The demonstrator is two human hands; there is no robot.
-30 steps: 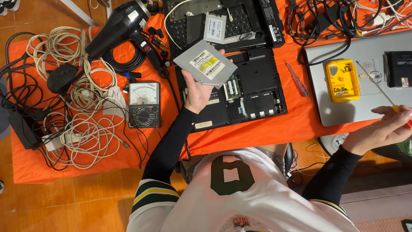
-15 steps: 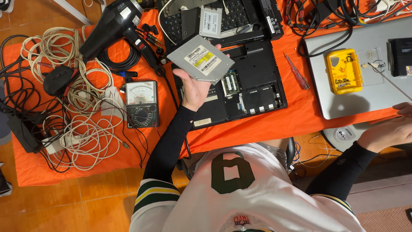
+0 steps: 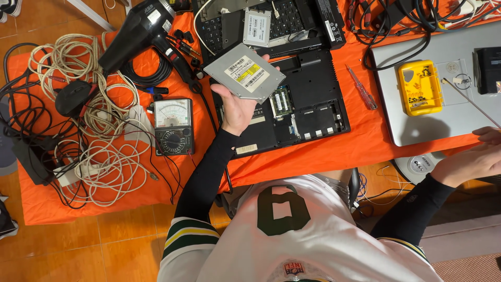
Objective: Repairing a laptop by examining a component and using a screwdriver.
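Observation:
My left hand is raised palm-up and holds a flat silver optical drive with a white and yellow label. The drive sits tilted above the opened black laptop base, whose memory sticks and bays are exposed. My right hand is at the right edge, closed around the handle end of a long thin screwdriver. Its shaft reaches up over the closed silver laptop. A yellow plastic case lies on that laptop.
An orange cloth covers the table. On it are a red-handled screwdriver, an analogue multimeter, a black hair dryer, a mouse and tangled white cables. A small drive rests on a loose keyboard.
My left hand keeps the drive up in nearly the same spot. My right hand has shifted slightly at the right edge, still with the screwdriver.

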